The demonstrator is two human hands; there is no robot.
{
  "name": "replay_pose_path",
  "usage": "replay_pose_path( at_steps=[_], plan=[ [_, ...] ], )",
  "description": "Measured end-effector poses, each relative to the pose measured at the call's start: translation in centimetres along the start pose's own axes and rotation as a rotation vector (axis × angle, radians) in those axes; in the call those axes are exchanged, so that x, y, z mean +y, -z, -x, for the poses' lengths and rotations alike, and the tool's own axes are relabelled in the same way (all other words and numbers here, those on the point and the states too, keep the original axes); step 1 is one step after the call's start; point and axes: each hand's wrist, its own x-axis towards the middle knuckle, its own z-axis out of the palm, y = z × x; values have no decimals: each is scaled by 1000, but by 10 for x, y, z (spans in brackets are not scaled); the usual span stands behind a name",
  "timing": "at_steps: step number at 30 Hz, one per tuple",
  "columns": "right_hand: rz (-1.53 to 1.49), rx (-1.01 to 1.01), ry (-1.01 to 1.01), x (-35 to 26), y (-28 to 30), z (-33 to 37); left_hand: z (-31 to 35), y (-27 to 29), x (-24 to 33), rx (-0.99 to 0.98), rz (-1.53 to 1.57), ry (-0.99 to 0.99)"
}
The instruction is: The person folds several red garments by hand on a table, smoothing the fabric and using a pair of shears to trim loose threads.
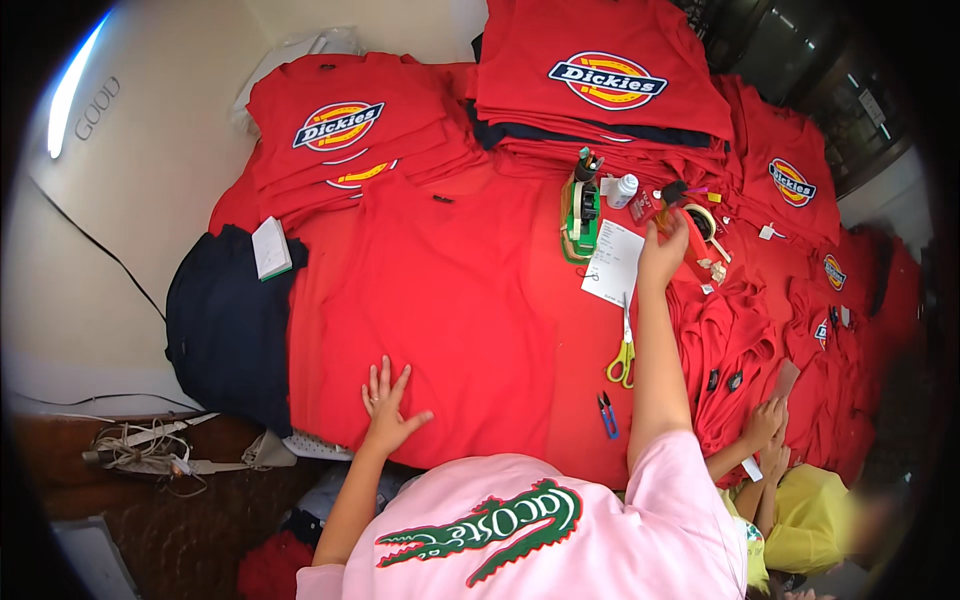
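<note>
Handwork in red: spread left hand (pixel 388 403) palm down, fingers fanned, on lower part of plain red shirt (pixel 440 280) laid flat directly in front; held right hand (pixel 664 248) out, fingers bent, just beside dark-topped item (pixel 673 192) near tape roll (pixel 704 222). Could not make out anything pinched there, nor rule it out. Had yellow-handled scissors (pixel 621 366), blue snips (pixel 608 416) and white printed sheet (pixel 611 262) lying between flat shirt and bunched red garments (pixel 715 330) to the right, free of either hand. Had emblem shirts piled flat in left stack (pixel 350 135) and middle stack (pixel 600 105) at far side, presumably the finished share. Seemed only partway along, judging by bunched garments not yet laid flat; could not count what remained
</note>
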Motion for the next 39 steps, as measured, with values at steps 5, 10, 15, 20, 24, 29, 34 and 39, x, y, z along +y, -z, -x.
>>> replay_pose_path(
  at_steps=[5,10,15,20,24,29,34,39],
  plan=[
    [-71,-435,-240,-64,50,107,-9,19,-55,685,120,200],
    [123,-856,-306,-134,65,194,-23,45,-97,626,82,98],
    [-324,-755,-493,-103,98,207,1,56,-116,424,499,170],
    [-340,-969,-878,-140,199,193,77,93,-146,110,830,226],
    [689,-744,94,-97,241,234,103,93,-186,37,645,160],
    [908,-692,231,-81,235,267,69,99,-182,69,674,238],
    [753,-551,185,-79,227,259,27,113,-170,89,688,145],
    [37,-354,-342,-84,190,270,-5,123,-145,43,544,11]
  ],
)
